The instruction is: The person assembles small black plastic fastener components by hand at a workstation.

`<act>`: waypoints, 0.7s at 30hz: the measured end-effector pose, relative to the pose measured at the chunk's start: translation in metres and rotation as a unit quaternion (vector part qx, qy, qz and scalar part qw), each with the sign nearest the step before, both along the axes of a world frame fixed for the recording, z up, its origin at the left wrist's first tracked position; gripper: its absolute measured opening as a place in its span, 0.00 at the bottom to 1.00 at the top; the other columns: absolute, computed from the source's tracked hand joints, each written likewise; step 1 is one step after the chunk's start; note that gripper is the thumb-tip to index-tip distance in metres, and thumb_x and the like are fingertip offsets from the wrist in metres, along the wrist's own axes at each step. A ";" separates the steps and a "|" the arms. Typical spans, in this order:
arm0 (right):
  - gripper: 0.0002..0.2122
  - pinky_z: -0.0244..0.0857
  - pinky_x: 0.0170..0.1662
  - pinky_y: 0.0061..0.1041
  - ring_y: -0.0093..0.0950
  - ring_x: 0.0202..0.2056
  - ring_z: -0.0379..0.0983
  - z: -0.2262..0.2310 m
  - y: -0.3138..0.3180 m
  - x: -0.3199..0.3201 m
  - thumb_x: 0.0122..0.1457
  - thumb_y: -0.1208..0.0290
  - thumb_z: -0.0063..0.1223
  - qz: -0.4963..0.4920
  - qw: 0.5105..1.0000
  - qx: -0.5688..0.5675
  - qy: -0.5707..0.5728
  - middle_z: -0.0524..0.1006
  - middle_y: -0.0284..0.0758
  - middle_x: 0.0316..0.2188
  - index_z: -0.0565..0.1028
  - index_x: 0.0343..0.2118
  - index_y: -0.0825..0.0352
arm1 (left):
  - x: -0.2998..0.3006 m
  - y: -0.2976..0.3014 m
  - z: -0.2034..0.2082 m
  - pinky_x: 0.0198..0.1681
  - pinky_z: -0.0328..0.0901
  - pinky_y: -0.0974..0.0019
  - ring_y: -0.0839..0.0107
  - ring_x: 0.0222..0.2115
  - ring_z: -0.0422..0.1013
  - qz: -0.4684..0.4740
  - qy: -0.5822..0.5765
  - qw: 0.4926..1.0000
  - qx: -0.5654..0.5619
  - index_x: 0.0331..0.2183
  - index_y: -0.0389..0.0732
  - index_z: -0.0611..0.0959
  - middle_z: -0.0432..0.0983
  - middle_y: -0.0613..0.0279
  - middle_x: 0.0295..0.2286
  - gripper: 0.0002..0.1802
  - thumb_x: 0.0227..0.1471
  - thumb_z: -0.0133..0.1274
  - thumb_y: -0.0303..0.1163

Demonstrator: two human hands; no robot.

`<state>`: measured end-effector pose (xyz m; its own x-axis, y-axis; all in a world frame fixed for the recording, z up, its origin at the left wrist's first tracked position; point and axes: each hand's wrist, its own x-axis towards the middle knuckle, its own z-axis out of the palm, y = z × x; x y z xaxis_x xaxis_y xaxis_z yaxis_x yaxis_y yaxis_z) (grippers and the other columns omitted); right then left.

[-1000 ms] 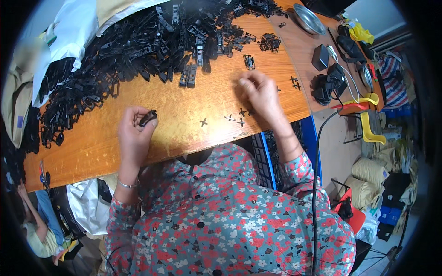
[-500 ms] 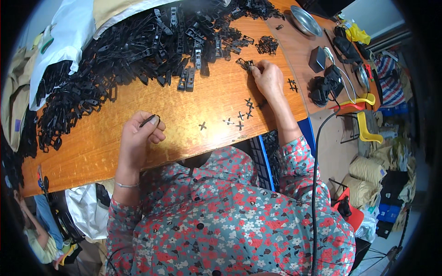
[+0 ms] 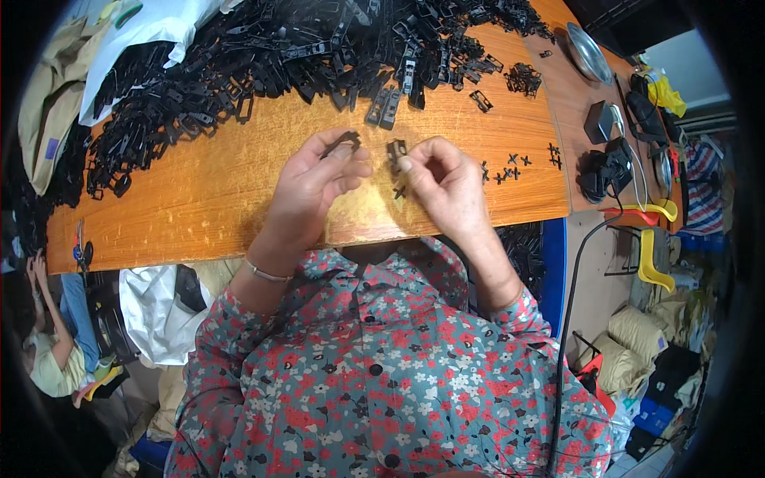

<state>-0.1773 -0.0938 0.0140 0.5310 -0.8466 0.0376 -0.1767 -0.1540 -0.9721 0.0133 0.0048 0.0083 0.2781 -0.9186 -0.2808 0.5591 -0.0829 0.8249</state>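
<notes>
Head view: the left hand pinches a dark curved part between thumb and fingers; the right hand grips a small dark frame at thumb and fingertips. Both parts sit above the middle of the bench, between its near edge and the far-side pile, close together but apart.

Handling, judged by look: both parts likely light, stiff plastic, smooth enough to slip a little; thin bars on the frame may snap if bent hard. Best hold seems the frame's long sides or one end, fingertip pinch, opening left uncovered. Curved part: grip at the body, tip free; its exact shape is partly hidden by fingers.

Small dark crosses lie toward the bench's right edge, probably easiest by one arm. Small heap of frames near the far right corner, loose frame just beside it.

Writing: none legible on the held parts. Beige cloth at the far left carries a purple patch, any print too small to read.
</notes>
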 end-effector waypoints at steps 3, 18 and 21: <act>0.06 0.66 0.28 0.20 0.14 0.25 0.71 -0.006 0.009 0.015 0.62 0.73 0.64 -0.002 1.000 -0.012 -0.001 0.79 0.29 0.23 0.78 0.32 0.69 | -0.010 0.000 0.002 0.47 0.71 0.67 0.72 0.42 0.76 -0.004 0.045 0.998 -0.044 0.56 0.34 0.74 0.79 0.57 0.43 0.18 0.71 0.45 0.32; 0.06 0.68 0.29 0.24 0.19 0.25 0.73 -0.011 0.030 0.027 0.62 0.76 0.62 -0.030 0.998 -0.053 -0.006 0.78 0.33 0.23 0.76 0.30 0.70 | -0.035 0.008 -0.004 0.62 0.64 0.61 0.65 0.55 0.72 0.029 0.073 0.990 -0.115 0.62 0.35 0.69 0.75 0.50 0.54 0.22 0.71 0.45 0.31; 0.06 0.67 0.28 0.22 0.17 0.25 0.72 -0.010 0.032 0.029 0.63 0.76 0.62 -0.037 0.998 -0.043 0.001 0.78 0.32 0.23 0.76 0.30 0.70 | -0.038 0.008 -0.004 0.62 0.64 0.60 0.64 0.56 0.71 0.044 0.081 0.989 -0.118 0.61 0.36 0.69 0.75 0.49 0.55 0.21 0.71 0.46 0.31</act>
